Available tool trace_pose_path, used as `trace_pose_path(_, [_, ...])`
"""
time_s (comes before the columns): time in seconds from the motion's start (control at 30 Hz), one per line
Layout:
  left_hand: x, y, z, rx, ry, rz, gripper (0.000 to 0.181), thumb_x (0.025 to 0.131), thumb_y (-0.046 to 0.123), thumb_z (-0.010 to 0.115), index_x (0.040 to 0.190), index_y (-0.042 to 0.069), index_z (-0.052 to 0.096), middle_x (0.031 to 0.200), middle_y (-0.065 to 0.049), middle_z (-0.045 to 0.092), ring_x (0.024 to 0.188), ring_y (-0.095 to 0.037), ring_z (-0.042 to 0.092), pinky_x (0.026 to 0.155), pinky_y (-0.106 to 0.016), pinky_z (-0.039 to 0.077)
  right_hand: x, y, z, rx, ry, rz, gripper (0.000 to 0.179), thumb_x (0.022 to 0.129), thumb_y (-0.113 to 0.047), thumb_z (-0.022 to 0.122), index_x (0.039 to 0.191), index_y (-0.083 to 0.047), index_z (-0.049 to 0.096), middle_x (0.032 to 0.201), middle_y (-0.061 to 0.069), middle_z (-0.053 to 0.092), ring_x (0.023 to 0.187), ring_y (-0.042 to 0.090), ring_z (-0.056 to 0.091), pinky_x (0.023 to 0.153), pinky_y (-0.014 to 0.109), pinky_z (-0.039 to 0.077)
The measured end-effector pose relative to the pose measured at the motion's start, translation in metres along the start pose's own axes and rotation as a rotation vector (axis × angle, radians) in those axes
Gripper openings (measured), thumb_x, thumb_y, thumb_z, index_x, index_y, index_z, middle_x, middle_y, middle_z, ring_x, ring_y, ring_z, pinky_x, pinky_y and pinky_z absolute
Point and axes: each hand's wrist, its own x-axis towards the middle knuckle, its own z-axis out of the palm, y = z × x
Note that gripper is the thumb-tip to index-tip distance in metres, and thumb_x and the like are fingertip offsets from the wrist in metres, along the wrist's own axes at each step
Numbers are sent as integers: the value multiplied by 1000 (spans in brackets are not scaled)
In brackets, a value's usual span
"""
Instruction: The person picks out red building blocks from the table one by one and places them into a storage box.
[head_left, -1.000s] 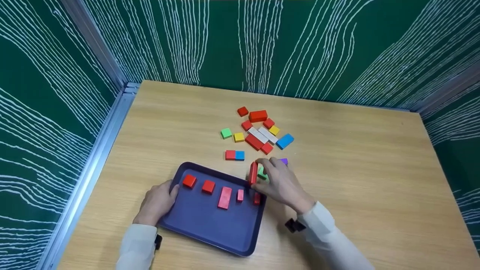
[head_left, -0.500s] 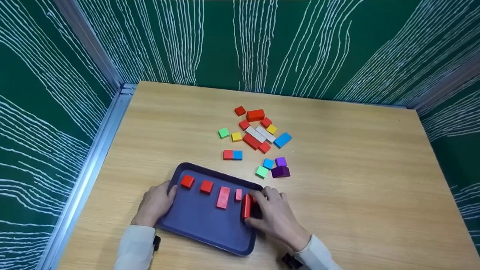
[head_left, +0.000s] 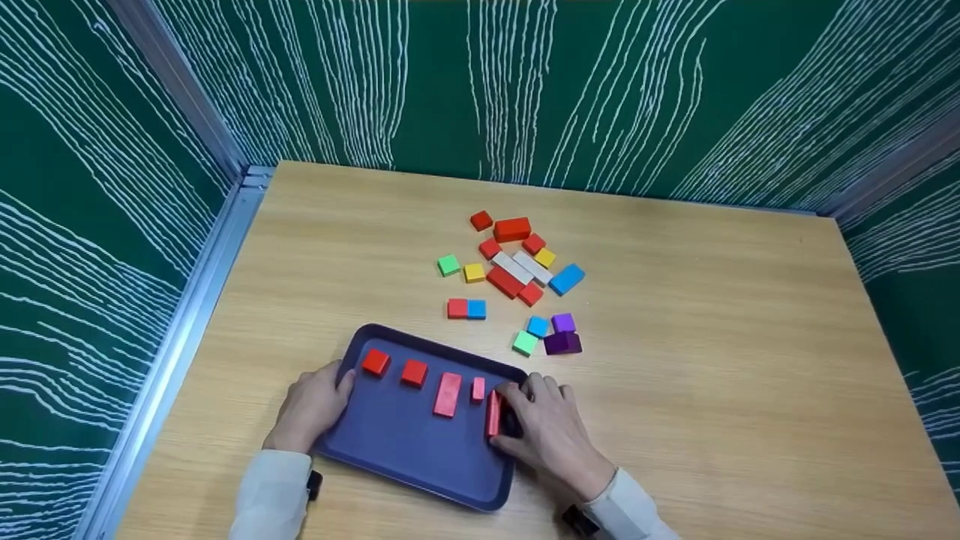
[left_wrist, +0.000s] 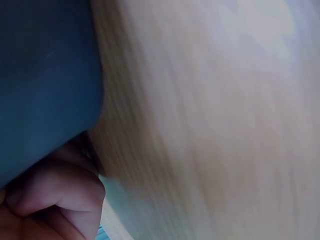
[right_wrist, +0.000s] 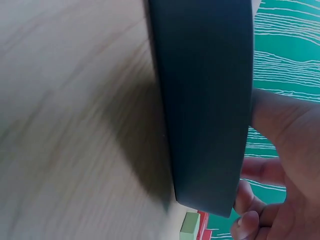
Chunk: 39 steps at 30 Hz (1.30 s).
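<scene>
My left hand (head_left: pixel 309 405) grips the left rim of a dark blue tray (head_left: pixel 405 454), thumb over the edge. In the left wrist view, curled fingers (left_wrist: pixel 65 187) lie against the tray's outer side. Inside the tray's right end, my right hand (head_left: pixel 551 431) pinches a long red block (head_left: pixel 493 414) between thumb and fingers. That hand mostly hides a small red block beside it. Left of it in the tray lie a small pink block (head_left: pixel 478 390), a longer pink block (head_left: pixel 447 395) and two red cubes, one (head_left: pixel 414 373) nearer the middle, one (head_left: pixel 376 362) near the corner.
Beyond the tray, a loose group of red, white, yellow and blue blocks (head_left: pixel 517 266) lies on the wooden table (head_left: pixel 712 337). Purple blocks (head_left: pixel 562 343), a blue cube (head_left: pixel 537 326) and a green cube (head_left: pixel 525 343) sit past its right corner. Green patterned walls enclose the table.
My right hand has carried the long red block from above the tray's far right rim down into the tray. The purple blocks came into full view. The left hand keeps its hold.
</scene>
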Motion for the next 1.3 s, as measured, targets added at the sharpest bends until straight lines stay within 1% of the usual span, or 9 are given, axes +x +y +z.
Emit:
trace_pose_path(0.17, [0,-1,-1,13,13,6,34,105,29,50,125,5,63,101,-17,68,80,-26,61,69,-46,49,1,0,-1,9,-10,-1,69,75,-55,83,129,-16,63,98,4,51,86,23,45,73,39,31])
trace_pose_path(0.33, [0,-2,-1,18,19,5,34,105,30,50,124,5,64,102,-18,68,81,-28,61,70,-48,49,4,2,-5,62,16,-9,67,76,-58,82,125,-16,63,94,-1,48,84,19,43,72,36,30])
trace_pose_path(0.47, [0,-3,-1,16,18,0,34,105,30,50,125,6,64,104,-19,68,82,-28,62,71,-48,49,11,9,-11,126,65,-4,64,78,-56,81,125,-15,65,90,-5,44,80,15,41,70,34,29])
trace_pose_path(0.6, [0,-3,-1,17,24,1,34,105,30,50,124,6,64,106,-19,68,84,-29,62,71,-49,49,25,23,-17,173,138,14,58,82,-49,81,126,-13,66,89,-5,45,79,14,42,70,33,32])
trace_pose_path(0.7, [0,-3,0,8,20,7,33,105,30,50,123,6,65,99,-17,68,79,-27,62,67,-46,49,37,35,-22,188,164,49,52,85,-44,80,124,-12,67,89,-3,48,80,16,45,73,35,34])
trace_pose_path(0.83, [1,-2,0,0,14,13,32,105,31,50,120,7,66,89,-12,66,72,-24,61,61,-41,48,55,52,-27,200,140,146,48,88,-41,77,124,-11,66,95,2,51,85,20,48,77,38,35])
trace_pose_path(1.03, [1,-2,1,5,25,15,31,105,31,51,118,7,66,88,-12,66,71,-24,60,60,-40,47,84,78,-28,187,58,297,46,94,-39,71,128,-10,62,111,11,54,97,28,51,86,44,40])
trace_pose_path(1.17, [2,-2,2,12,30,23,30,105,31,51,116,8,67,87,-10,65,72,-24,60,60,-41,47,100,92,-26,131,43,322,44,95,-36,69,127,-6,62,112,15,56,100,32,51,89,49,38])
trace_pose_path(1.3, [1,-2,3,16,46,29,28,104,30,52,112,8,67,87,-9,65,72,-24,59,61,-41,46,113,99,-24,72,58,315,44,95,-35,69,124,-2,64,107,15,57,95,33,52,85,49,40])
